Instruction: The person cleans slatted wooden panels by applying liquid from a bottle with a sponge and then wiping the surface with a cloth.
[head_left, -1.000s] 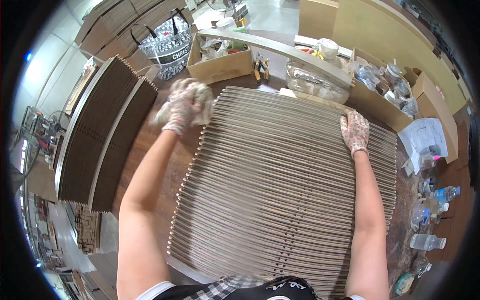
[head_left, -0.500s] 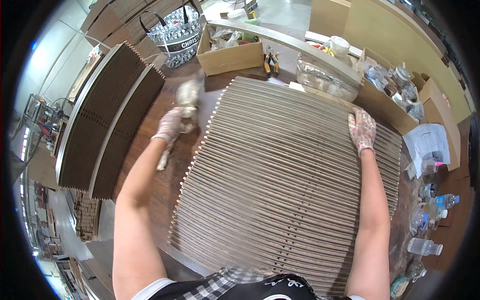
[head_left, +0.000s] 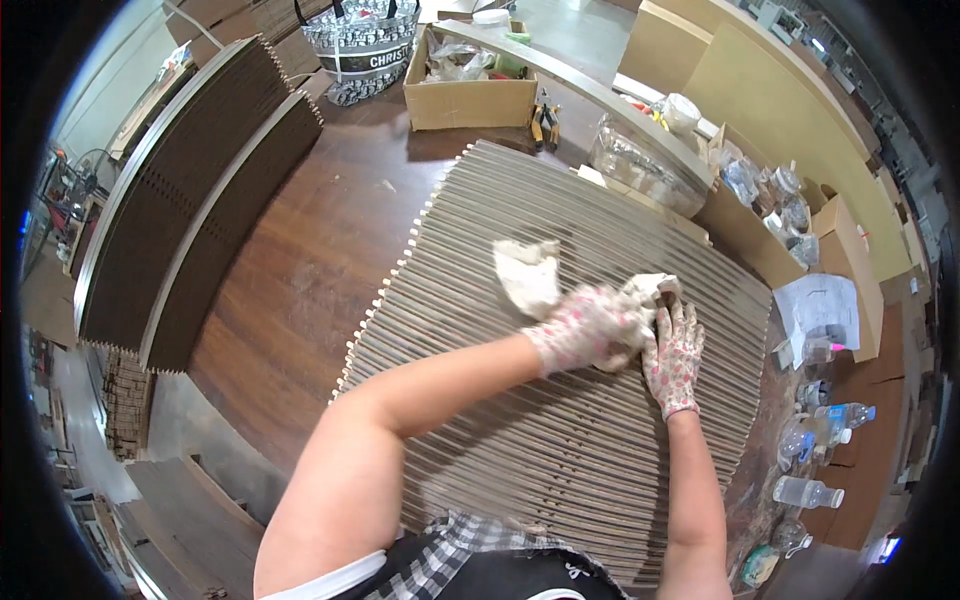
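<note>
Left hand (head_left: 590, 328): gloved, pale with pink spots, curled around a bunched white cloth (head_left: 527, 278). Motion blur, so I couldn't make out each finger.
Cloth: over the slats (head_left: 530, 205), one loose end beyond the hand's upper left, the rest bunched toward the right hand (head_left: 676, 355).
Right hand: gloved too, palm down on the slats, fingers extended and slightly parted; I saw nothing in its grip. Fingertips right by the cloth; I couldn't tell if they touched it.
Slats: thin grey-brown lengths laid side by side mid-tabletop (head_left: 290, 280), lighter at their left ends, small dark holes in a band near the lower middle.
Left side: two standing rows of dark brown strips (head_left: 190, 170), well apart from the slats.
Far side: I had an open cardboard box (head_left: 470, 105), pliers (head_left: 545, 125) just right of it, patterned bag (head_left: 365, 45) to its left.
Right side: paper sheet (head_left: 820, 310), plastic bottles (head_left: 805, 492) nearer the wearer.
</note>
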